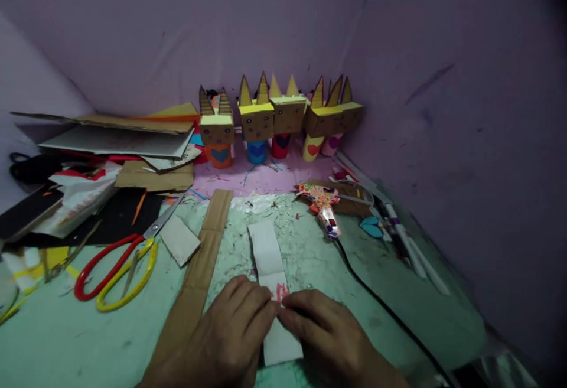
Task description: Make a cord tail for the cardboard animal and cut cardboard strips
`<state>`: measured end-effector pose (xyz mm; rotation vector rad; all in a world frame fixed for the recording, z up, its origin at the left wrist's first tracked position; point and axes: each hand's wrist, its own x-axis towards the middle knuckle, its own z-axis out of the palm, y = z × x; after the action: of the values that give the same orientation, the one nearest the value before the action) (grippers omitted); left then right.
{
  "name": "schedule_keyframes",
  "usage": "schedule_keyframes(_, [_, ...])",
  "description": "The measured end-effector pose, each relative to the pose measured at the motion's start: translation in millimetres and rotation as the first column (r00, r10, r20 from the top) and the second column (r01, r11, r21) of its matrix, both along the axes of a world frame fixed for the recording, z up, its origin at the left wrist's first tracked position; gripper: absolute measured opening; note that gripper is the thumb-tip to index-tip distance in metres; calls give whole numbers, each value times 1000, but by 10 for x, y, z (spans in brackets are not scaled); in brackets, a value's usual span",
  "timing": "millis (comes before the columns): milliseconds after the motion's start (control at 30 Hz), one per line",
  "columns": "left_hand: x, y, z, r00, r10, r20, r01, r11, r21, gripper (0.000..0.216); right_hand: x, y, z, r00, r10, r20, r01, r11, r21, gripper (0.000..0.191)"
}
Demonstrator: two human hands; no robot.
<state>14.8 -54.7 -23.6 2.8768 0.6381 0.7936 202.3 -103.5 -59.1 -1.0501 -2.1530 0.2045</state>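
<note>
A long white paper strip (269, 252) with cross creases and red markings lies on the green tabletop in front of me. My left hand (234, 323) bends over its left edge, fingers curled and pressed together on it. From the other side my right hand (328, 332) pinches the right edge, near the red marks. The fingertips of both hands almost meet at the strip's middle. Left of the strip, partly under my left forearm, runs a brown cardboard strip (208, 252).
Scissors (142, 243) with red and yellow handles lie left, beside a small grey card piece (181, 240). A patterned glue gun (325, 208) with a black cord (381, 302) lies right. Several box-headed cardboard figures (257, 122) stand at the back. Stacked cardboard (155, 175) fills the left; markers (401, 234) lie right.
</note>
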Motion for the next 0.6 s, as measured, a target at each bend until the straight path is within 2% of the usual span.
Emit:
schedule_keyframes(100, [21,-14,-52,999,45,-23,-44,997,60,30,-16,-40,5,1000,-29,9,30,995,-96,30])
schedule_keyframes(200, [13,-34,-89,993,78,-93,-75,996,38,33,-14,-45,40,999,-45,28,49,983,-175,27])
schedule_keyframes(300, [-13,-35,-76,973,78,-217,-90,995,-46,34,-18,-22,39,997,-49,52,57,985,-164,25])
schedule_keyframes(400, [-53,-19,-64,949,76,-307,-113,988,-104,33,-21,17,12,994,-68,83,76,992,-100,24])
schedule_keyframes(500, [-93,-24,-86,953,46,-300,-84,990,-115,31,-16,43,-5,989,-86,119,95,993,-65,23])
schedule_keyframes(600, [-111,-61,-126,944,94,-316,-140,982,-127,31,-1,44,0,985,-93,145,107,990,-95,25])
